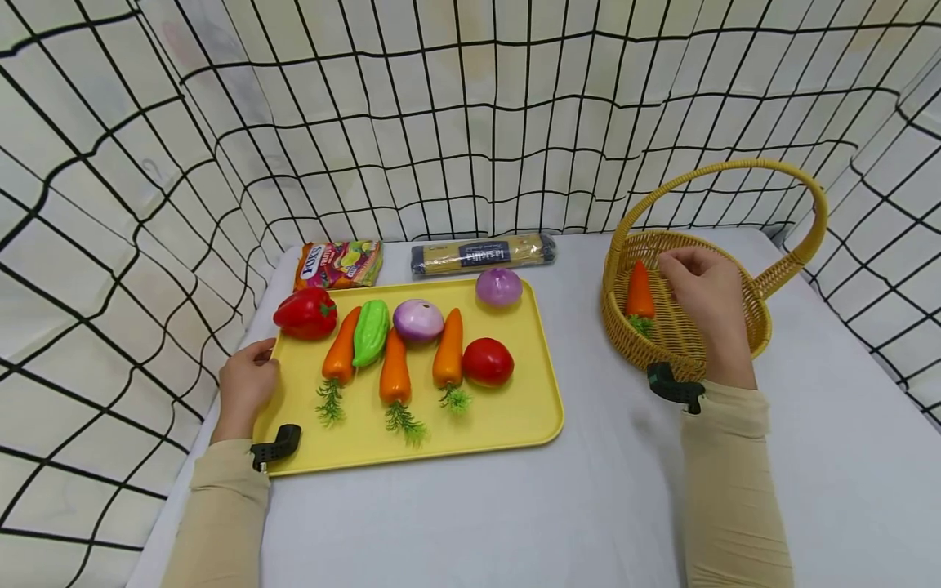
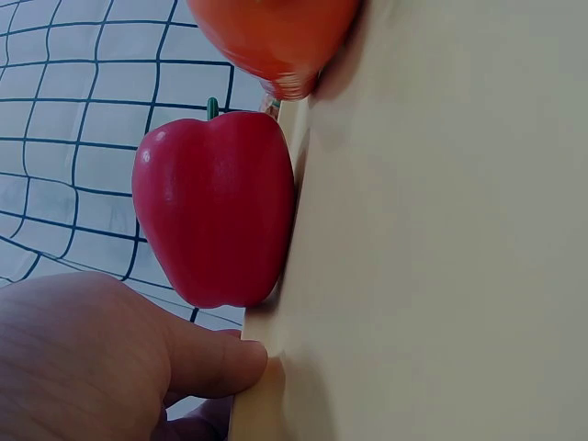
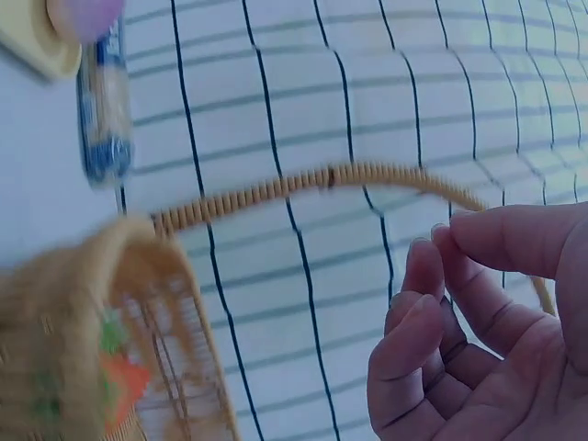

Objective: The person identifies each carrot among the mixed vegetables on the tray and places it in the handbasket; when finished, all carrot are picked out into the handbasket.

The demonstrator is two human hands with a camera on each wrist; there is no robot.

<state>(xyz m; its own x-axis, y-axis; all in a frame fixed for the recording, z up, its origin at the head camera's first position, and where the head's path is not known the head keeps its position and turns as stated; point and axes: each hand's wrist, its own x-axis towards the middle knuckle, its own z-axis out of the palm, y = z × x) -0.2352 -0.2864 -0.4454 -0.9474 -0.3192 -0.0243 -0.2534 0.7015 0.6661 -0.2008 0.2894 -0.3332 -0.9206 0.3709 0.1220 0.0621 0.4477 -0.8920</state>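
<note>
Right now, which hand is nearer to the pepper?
The left. The left hand pinches the tray's left edge, close by the pepper; the right hand is well off to the right, over the basket.

Yellow tray [image 1: 507,416], tan woven-patterned basket [image 1: 638,349]

Flat yellow rectangular tray [image 1: 485,426], edge gripped by left fingers [image 1: 261,351]; round tan wicker basket [image 1: 626,340], upright, below right fingers [image 1: 685,269].
</note>
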